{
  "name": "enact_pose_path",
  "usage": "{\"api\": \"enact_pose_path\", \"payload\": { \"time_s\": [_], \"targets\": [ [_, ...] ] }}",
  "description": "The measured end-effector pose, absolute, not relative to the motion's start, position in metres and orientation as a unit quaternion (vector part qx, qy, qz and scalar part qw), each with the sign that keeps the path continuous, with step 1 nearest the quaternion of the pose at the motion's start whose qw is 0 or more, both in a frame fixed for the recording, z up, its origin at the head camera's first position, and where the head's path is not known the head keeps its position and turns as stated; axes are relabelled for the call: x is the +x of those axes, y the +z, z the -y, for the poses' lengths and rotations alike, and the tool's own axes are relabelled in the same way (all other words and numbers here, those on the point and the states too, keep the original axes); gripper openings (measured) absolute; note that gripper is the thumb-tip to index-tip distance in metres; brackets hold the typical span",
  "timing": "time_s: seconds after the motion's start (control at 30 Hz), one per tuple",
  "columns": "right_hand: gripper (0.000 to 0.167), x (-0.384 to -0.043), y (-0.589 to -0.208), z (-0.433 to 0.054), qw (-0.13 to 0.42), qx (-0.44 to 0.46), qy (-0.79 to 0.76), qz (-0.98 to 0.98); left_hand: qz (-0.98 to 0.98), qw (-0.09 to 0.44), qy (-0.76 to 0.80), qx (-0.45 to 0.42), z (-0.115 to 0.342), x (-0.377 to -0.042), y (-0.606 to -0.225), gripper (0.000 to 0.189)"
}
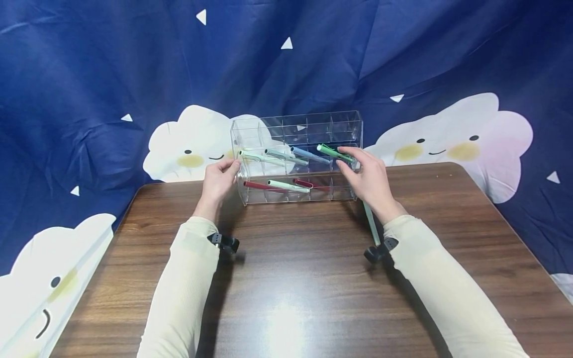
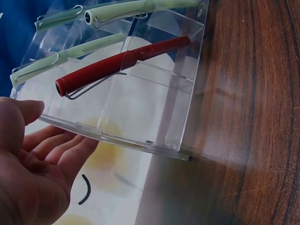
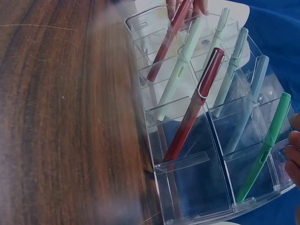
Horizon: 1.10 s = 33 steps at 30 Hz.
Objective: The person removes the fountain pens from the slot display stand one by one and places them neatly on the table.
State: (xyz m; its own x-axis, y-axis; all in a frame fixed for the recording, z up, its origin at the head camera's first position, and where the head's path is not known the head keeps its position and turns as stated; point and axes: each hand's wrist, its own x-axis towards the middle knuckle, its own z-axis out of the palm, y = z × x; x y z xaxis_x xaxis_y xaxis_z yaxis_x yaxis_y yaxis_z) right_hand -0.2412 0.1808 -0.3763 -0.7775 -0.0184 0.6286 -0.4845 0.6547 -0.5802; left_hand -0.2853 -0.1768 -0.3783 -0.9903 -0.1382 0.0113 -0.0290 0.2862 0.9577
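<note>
A clear plastic pen organizer (image 1: 295,201) with compartments stands at the back of the table, tilted toward me. My left hand (image 1: 218,181) grips its left side; in the left wrist view the thumb is in front and the fingers reach behind the side wall. My right hand (image 1: 369,180) is at the right end, thumb and index finger apart, beside a green pen (image 3: 266,150) in the upper row. That row also holds a blue pen (image 1: 309,154), a teal pen (image 3: 232,70) and a pale green pen (image 1: 259,157). Below lie a red pen (image 2: 112,70), a mint pen (image 1: 286,186) and a dark red pen (image 3: 194,112).
Another pale green pen (image 1: 371,223) lies on the wooden table (image 1: 286,258) beneath my right wrist. Directly behind the organizer hangs a blue curtain (image 1: 313,64) with white clouds. Dark wrist cameras (image 1: 224,242) sit on both sleeves.
</note>
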Motion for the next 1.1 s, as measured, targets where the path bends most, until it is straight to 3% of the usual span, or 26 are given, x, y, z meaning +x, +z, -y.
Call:
{"api": "enact_pose_path", "payload": {
  "time_s": [0.47, 0.8, 1.1],
  "targets": [
    [0.042, -0.262, -0.369, -0.173, 0.246, 0.14, 0.348, 0.894, 0.803, 0.047, -0.592, 0.053, 0.175, -0.286, -0.378, 0.038],
    [0.038, -0.271, -0.366, -0.163, 0.204, 0.125, 0.324, 0.915, 0.802, 0.034, -0.593, 0.063, 0.181, -0.282, -0.378, 0.04],
    [0.029, -0.271, -0.371, -0.165, 0.234, 0.125, 0.343, 0.901, 0.803, 0.037, -0.592, 0.053, 0.179, -0.285, -0.379, 0.04]
  ]
}}
